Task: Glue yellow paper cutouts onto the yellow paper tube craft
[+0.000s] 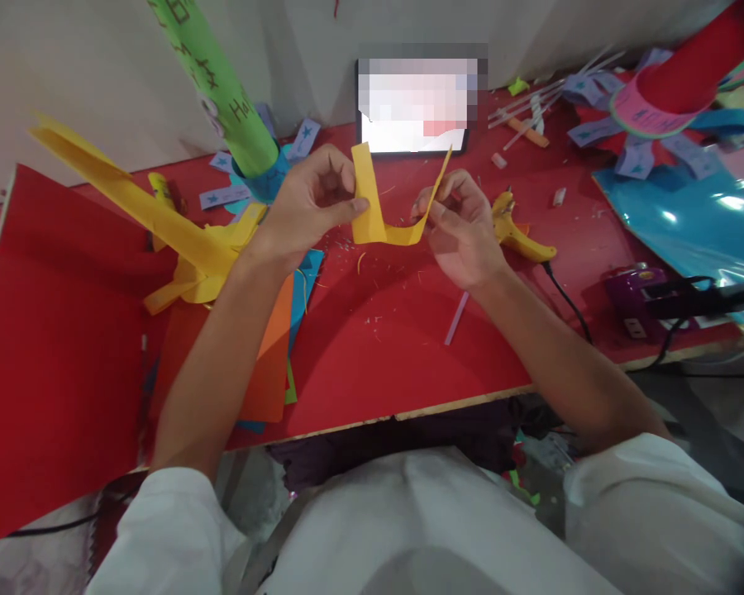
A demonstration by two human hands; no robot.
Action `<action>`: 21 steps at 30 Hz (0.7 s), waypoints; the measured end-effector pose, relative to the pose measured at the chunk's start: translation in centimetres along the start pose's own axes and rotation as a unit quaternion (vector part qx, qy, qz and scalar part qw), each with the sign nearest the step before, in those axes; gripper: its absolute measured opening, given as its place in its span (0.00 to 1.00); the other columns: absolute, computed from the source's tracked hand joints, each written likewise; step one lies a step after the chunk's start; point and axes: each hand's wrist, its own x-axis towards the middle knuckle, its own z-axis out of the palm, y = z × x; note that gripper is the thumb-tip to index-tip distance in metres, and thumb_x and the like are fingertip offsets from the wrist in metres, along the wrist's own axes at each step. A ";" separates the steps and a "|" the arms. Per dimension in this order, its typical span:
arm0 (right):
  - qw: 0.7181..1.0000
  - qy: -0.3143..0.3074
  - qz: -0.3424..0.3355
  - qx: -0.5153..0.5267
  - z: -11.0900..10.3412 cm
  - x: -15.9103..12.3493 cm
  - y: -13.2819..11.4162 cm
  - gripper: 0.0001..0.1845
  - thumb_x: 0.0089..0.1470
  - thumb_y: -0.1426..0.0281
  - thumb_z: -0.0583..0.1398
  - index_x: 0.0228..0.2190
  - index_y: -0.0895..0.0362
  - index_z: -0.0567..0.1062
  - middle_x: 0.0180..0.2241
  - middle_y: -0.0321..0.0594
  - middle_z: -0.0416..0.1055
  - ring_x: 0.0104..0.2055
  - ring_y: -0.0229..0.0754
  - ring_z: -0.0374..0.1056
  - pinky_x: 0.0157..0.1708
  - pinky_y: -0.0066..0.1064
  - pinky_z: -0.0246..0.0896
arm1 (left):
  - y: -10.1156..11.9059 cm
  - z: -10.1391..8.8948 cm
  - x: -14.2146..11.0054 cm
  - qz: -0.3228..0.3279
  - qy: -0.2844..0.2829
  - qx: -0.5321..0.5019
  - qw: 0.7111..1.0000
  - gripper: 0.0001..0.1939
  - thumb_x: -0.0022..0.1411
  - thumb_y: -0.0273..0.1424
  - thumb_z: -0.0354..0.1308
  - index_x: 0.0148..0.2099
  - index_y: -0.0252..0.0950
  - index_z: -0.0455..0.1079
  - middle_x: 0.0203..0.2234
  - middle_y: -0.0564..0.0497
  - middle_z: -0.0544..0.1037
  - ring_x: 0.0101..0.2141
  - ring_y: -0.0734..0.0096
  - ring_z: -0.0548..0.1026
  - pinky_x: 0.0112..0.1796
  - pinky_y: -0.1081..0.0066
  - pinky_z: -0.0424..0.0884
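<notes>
A yellow paper strip (381, 223) is bent into a U shape above the red table (397, 347). My left hand (307, 207) pinches its left upright end. My right hand (462, 227) pinches the right end, which slants up and to the right. Both hands are closed on the strip, held a little above the tabletop. Just right of my right hand lies a yellow glue gun (521, 235) with a black cord.
A yellow paper cone with strips (155, 219) lies at the left, beside a green paper cone (226, 91). Orange and blue sheets (273, 347) lie under my left forearm. A tablet (412, 136) leans at the back wall. A red cone, blue sheet (688, 219) and purple stapler (638, 297) sit right.
</notes>
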 end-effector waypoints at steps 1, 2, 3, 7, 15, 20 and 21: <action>1.000 0.000 0.001 0.007 0.0 0.0 0.1 0.29 0.49 0.47 0.78 0.34 0.45 0.68 0.34 0.32 0.74 0.39 0.46 0.74 0.42 0.43 0.74 | -0.1 0.1 -0.1 -0.006 0.001 0.002 1.000 0.26 0.56 0.58 0.77 0.40 0.48 0.70 0.35 0.51 0.79 0.42 0.60 0.75 0.46 0.48 0.80; 1.000 -0.001 0.001 0.016 -0.1 0.0 0.1 0.29 0.48 0.49 0.79 0.34 0.44 0.68 0.33 0.32 0.74 0.38 0.45 0.73 0.42 0.42 0.73 | -0.1 0.2 -0.1 -0.013 0.001 0.002 1.000 0.26 0.57 0.57 0.77 0.41 0.48 0.70 0.36 0.51 0.80 0.43 0.59 0.77 0.46 0.48 0.80; 1.000 0.000 0.001 0.026 -0.1 0.0 0.2 0.28 0.48 0.50 0.79 0.35 0.44 0.69 0.33 0.31 0.74 0.38 0.45 0.73 0.42 0.42 0.73 | -0.1 0.4 -0.2 -0.019 -0.001 0.001 1.000 0.26 0.57 0.56 0.78 0.42 0.48 0.70 0.36 0.52 0.80 0.44 0.59 0.78 0.46 0.48 0.81; 1.000 -0.010 0.018 0.016 -0.5 -0.1 0.4 0.27 0.47 0.49 0.79 0.42 0.40 0.74 0.36 0.31 0.78 0.46 0.48 0.77 0.48 0.45 0.75 | 0.1 0.6 -0.4 -0.040 -0.005 -0.004 0.999 0.24 0.59 0.52 0.78 0.44 0.48 0.70 0.39 0.51 0.82 0.46 0.58 0.81 0.47 0.50 0.83; 0.999 -0.021 0.041 -0.001 0.5 -0.6 -0.2 0.26 0.45 0.42 0.77 0.34 0.44 0.79 0.37 0.36 0.79 0.49 0.52 0.78 0.54 0.48 0.76 | 0.9 0.7 -0.9 -0.040 -0.039 -0.007 0.998 0.19 0.64 0.45 0.76 0.41 0.42 0.71 0.40 0.50 0.81 0.44 0.60 0.82 0.47 0.53 0.84; 0.997 -0.052 0.059 0.018 1.1 -0.9 -0.9 0.23 0.44 0.45 0.79 0.32 0.46 0.82 0.34 0.34 0.78 0.40 0.47 0.76 0.51 0.46 0.78 | 1.5 0.5 -1.3 -0.043 -0.106 -0.006 0.993 0.16 0.67 0.44 0.73 0.40 0.40 0.72 0.39 0.49 0.80 0.44 0.60 0.82 0.44 0.55 0.83; 0.996 -0.063 0.063 0.006 1.1 -0.9 -0.9 0.23 0.44 0.46 0.79 0.32 0.47 0.82 0.34 0.34 0.79 0.40 0.46 0.76 0.50 0.45 0.78 | 1.4 0.6 -1.3 -0.042 -0.113 0.004 0.993 0.16 0.68 0.44 0.72 0.40 0.40 0.72 0.39 0.48 0.80 0.44 0.59 0.82 0.44 0.55 0.82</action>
